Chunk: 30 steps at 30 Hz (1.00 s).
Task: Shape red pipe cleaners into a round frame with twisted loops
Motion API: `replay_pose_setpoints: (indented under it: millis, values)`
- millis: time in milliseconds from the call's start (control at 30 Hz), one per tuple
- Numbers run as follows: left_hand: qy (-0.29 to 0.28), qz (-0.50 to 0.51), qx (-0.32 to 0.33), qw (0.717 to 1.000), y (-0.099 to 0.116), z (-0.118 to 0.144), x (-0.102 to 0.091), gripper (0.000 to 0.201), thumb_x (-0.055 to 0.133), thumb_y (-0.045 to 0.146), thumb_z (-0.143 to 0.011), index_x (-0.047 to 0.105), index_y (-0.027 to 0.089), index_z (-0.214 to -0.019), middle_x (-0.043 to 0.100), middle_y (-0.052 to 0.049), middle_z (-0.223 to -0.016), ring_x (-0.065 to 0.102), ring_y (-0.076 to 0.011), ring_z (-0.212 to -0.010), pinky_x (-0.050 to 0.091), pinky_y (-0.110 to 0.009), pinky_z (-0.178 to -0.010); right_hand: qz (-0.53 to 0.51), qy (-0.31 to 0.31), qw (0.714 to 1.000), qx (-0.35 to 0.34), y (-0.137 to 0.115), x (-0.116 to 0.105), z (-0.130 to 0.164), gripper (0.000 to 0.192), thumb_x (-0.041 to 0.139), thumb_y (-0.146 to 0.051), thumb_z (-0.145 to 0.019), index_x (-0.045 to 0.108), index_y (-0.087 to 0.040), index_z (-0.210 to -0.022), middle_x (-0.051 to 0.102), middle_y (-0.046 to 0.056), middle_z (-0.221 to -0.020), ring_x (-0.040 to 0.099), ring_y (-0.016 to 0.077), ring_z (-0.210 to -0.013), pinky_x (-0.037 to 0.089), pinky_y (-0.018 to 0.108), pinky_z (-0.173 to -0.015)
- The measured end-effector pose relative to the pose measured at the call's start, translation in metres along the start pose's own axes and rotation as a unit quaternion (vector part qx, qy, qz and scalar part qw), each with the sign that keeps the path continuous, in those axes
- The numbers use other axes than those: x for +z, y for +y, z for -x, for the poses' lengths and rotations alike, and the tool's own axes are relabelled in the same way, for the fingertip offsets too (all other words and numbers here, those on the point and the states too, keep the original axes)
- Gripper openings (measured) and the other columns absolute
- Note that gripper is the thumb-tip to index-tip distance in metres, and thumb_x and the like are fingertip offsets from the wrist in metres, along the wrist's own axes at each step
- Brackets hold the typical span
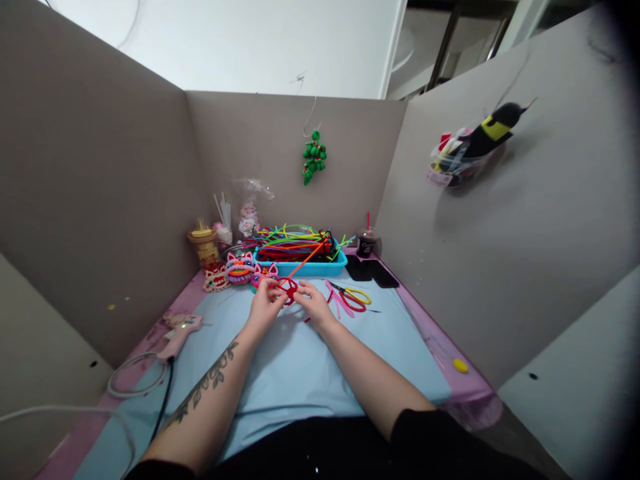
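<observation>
Over the pale blue mat (300,373), both my forearms reach forward, wrists nearly meeting. My left hand (265,303) curls its fingers tight around a small red pipe-cleaner shape (289,289), and my right hand (314,303) pinches its other side. An orange pipe cleaner (306,262) slants up from it toward the blue tray (320,269). My fingers hide most of the shape, so its form is hard to make out.

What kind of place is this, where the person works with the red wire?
Probably a small craft workstation, walled by cardboard panels. A blue tray holds coloured pipe cleaners, a pink glue gun lies on the table, and both hands, left hand and right hand, shape a red pipe-cleaner piece.
</observation>
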<state>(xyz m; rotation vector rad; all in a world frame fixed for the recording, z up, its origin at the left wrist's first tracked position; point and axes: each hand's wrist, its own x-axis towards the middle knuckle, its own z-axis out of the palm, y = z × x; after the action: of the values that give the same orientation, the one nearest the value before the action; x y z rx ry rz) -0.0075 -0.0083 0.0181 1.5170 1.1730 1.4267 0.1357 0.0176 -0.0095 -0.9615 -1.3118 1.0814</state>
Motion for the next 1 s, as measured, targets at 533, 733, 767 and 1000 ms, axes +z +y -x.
replay_pose_setpoints:
  millis: [533,733,767,1000]
  values:
    - [-0.046,0.061,-0.081,0.994,0.0094,0.0034,0.0043,0.044,0.066,0.032,-0.062,0.034,0.02,-0.089,0.06,0.004,-0.061,0.063,-0.0153,-0.055,0.043,-0.021,-0.048,-0.102,0.001,0.994,0.036,0.0077,0.0021,-0.0035,0.023,0.072,-0.039,-0.056,0.063,-0.017,-0.056,0.06,0.007,-0.108,0.052,0.0246,-0.106,0.032,0.037,-0.096]
    - [-0.047,0.105,-0.097,0.989,0.0094,0.0045,0.0029,0.047,0.07,0.03,-0.059,0.034,0.02,-0.089,0.063,0.003,-0.061,0.063,-0.0152,-0.058,0.045,-0.023,-0.054,-0.109,-0.007,0.993,0.033,0.0036,0.0024,-0.002,0.023,0.072,-0.039,-0.056,0.062,-0.018,-0.054,0.061,0.006,-0.107,0.051,0.0249,-0.108,0.031,0.038,-0.097]
    - [-0.047,0.111,-0.096,0.988,0.0094,0.0046,0.0027,0.047,0.07,0.029,-0.059,0.034,0.02,-0.089,0.063,0.003,-0.061,0.064,-0.0153,-0.058,0.045,-0.024,-0.055,-0.107,-0.009,0.994,0.031,0.0026,0.0023,-0.0016,0.023,0.072,-0.039,-0.056,0.062,-0.018,-0.054,0.061,0.006,-0.107,0.051,0.0249,-0.108,0.031,0.038,-0.097]
    - [-0.041,0.117,-0.089,0.988,0.01,0.0051,0.0029,0.046,0.071,0.029,-0.057,0.036,0.02,-0.085,0.063,0.004,-0.057,0.063,-0.0149,-0.056,0.044,-0.023,-0.056,-0.104,-0.025,0.994,0.018,0.0015,0.0022,-0.0009,0.025,0.071,-0.042,-0.057,0.063,-0.018,-0.054,0.062,0.005,-0.104,0.054,0.0236,-0.102,0.034,0.038,-0.095]
